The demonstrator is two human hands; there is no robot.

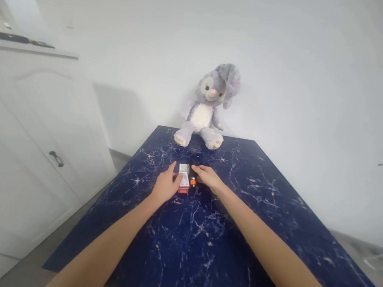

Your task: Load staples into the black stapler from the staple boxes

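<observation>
Near the middle of the dark blue marbled table (198,235), a small white and red box (184,180) lies beside a black object with an orange band (193,182). My left hand (167,184) is at the left side of the box, its thumb touching the box and its index finger stretched forward, apart from the thumb. On the other side, my right hand (207,177) has its thumb on the black object, with the other fingers partly hidden beneath and behind the hand. A second white box top shows just behind the first.
A grey plush rabbit (202,117) sits at the table's far edge against the white wall. To the left stands a white cabinet (30,145) with a dark handle. Some whitish item (382,263) is low at the far right.
</observation>
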